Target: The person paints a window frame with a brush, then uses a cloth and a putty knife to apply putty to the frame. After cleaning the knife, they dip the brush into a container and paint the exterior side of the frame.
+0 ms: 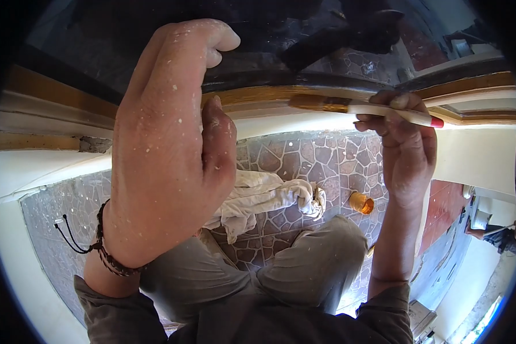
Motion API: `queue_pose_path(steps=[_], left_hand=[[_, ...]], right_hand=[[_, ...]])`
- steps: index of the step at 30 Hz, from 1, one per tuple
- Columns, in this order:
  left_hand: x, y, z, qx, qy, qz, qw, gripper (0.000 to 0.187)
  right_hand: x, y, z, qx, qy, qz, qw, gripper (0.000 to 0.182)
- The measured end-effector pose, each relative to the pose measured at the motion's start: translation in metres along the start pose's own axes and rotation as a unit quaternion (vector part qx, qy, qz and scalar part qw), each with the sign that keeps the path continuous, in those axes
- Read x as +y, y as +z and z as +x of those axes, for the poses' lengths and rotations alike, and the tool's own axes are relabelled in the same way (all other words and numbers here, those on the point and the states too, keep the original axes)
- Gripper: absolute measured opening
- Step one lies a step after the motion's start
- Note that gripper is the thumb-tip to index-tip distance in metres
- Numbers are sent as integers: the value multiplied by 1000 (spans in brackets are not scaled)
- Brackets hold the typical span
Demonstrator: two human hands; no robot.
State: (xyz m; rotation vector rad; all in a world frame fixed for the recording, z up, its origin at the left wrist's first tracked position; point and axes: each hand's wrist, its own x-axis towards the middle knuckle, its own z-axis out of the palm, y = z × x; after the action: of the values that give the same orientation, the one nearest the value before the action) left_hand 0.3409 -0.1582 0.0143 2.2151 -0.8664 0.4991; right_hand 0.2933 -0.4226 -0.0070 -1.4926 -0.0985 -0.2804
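Note:
My right hand [406, 143] grips a paintbrush [375, 109] by its pale handle, which ends in a red tip. Its amber-stained bristles point left and lie along the golden-brown wooden strip [252, 94] below the dark glossy pane [258, 40]. On the left, my left hand [166, 126] is raised in front of the strip and the pane's lower edge. Its fingers bend loosely at the top, the thumb stands apart from them, and nothing shows in its grasp. Pale specks dot the skin, and a braided cord circles the wrist.
A crumpled cream cloth [269, 198] lies on the stone-patterned floor [281, 152] between my knees and the wall. To its right stands a small container [361, 202] with amber liquid. Brown frame pieces [57, 97] run along the left. Another person [501, 235] is partly visible at far right.

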Motion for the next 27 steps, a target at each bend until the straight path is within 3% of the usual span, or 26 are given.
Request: queue_pose_path(steps=[4,14,27], left_hand=[[1,1,0,3,-5,13,1000,50],[0,3,-2,9,-6,-2,1000,51],[4,7,0,17,-17,17,1000,49]], right_hand=[[8,12,0,-3,2,35,999,17],[7,-4,6,32,-5,-81,996,19],[0,-14,9,59,5,-127,990,18]])
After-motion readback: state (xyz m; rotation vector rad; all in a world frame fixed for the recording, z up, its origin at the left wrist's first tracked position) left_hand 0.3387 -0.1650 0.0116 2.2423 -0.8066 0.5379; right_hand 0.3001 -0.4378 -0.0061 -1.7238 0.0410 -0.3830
